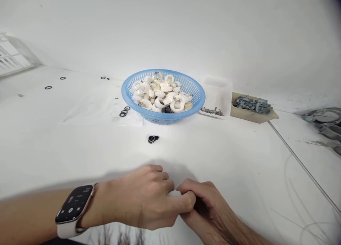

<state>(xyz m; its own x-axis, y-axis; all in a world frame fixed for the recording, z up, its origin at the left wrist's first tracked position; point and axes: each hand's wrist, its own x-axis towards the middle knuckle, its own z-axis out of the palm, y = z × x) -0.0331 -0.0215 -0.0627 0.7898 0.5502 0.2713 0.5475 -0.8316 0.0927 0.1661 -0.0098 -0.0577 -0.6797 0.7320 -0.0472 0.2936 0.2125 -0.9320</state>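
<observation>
My left hand and my right hand meet at the near edge of the white table, fingers curled and pressed together around a small white piece that barely shows between them. A watch sits on my left wrist. A small black part lies on the table beyond my hands. Farther back stands a blue basket heaped with white ring-shaped plastic parts.
Black O-rings lie left of the basket, with more scattered at the far left. A clear plastic tub with small metal pieces and a cardboard box of grey metal parts stand right of the basket. A white crate sits far left.
</observation>
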